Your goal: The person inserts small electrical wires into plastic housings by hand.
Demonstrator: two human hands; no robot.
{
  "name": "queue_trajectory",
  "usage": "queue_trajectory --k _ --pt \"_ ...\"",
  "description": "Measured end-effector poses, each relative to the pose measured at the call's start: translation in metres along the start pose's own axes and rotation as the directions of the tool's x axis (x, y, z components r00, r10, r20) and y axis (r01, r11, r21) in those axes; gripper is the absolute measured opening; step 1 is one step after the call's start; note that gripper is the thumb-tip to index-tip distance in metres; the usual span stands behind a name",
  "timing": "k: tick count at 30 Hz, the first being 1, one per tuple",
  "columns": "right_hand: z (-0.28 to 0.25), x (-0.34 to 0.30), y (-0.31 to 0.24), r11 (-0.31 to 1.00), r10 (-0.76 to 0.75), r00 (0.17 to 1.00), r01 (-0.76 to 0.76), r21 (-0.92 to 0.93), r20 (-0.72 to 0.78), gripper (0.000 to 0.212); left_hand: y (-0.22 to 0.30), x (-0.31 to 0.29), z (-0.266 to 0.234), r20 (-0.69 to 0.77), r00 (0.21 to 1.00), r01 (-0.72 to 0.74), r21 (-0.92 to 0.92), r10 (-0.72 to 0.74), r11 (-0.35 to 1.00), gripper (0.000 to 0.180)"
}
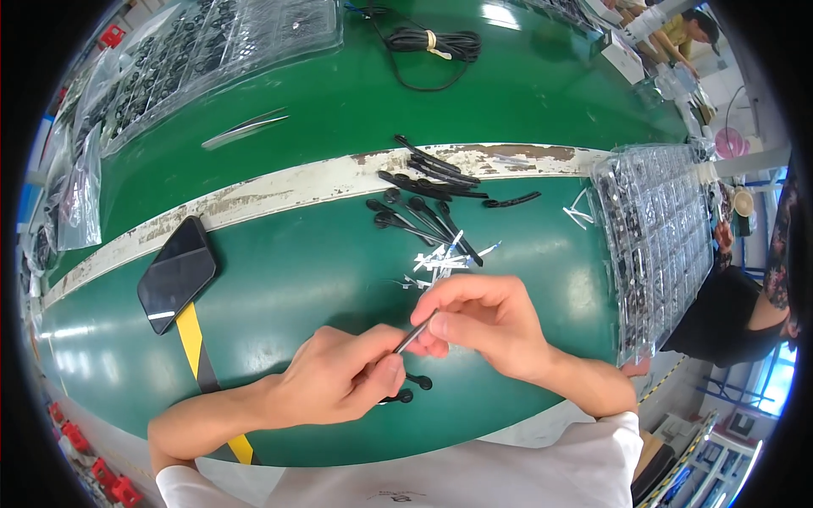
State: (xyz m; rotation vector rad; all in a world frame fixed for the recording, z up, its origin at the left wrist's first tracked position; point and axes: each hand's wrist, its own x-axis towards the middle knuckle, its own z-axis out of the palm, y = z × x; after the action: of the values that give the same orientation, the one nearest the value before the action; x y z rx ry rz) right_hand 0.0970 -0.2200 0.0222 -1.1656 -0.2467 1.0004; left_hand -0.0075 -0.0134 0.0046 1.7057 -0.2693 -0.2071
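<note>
Between my two hands is a thin, dark, narrow strip [415,333], slanting up to the right. My left hand [343,372] pinches its lower end between thumb and fingers. The upper end sits between the thumb and fingertips of my right hand [487,326]. Part of the strip is covered by the fingers. Under and beside my left hand lie a few black pieces with round ends [421,382], partly hidden. Just beyond my hands is a scatter of small white and blue strips [440,261]. Behind these lie several long black pieces with rounded heads [428,222].
A dark phone [178,275] lies at the left, by yellow-black tape [193,339]. Tweezers [246,127], a coiled black cable [436,44] and a clear tray of parts [229,51] lie beyond the white strip [279,188]. Stacked clear trays [656,245] stand right. Other people are nearby.
</note>
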Motion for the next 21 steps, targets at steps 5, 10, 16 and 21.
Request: queue_trajectory --k 5,10,16,21 --pt "0.003 0.004 0.005 0.998 0.001 1.0 -0.002 0.056 0.018 0.02 -0.001 -0.002 0.001 -0.047 0.997 0.054 -0.057 -0.057 0.997 0.016" --pt "0.003 0.002 0.006 0.998 -0.07 0.996 0.07 0.003 0.053 0.023 0.001 -0.003 0.001 -0.063 0.997 0.049 0.001 -0.049 0.999 0.016" --pt "0.002 0.001 0.005 0.994 -0.092 0.995 0.095 -0.051 0.046 0.024 -0.007 -0.004 0.003 -0.083 0.997 0.01 0.109 0.0 0.994 0.016" --pt "0.003 0.001 0.005 0.985 -0.149 0.987 0.154 -0.072 0.063 0.024 -0.011 -0.006 0.005 -0.104 0.994 -0.017 0.138 0.032 0.99 0.016"
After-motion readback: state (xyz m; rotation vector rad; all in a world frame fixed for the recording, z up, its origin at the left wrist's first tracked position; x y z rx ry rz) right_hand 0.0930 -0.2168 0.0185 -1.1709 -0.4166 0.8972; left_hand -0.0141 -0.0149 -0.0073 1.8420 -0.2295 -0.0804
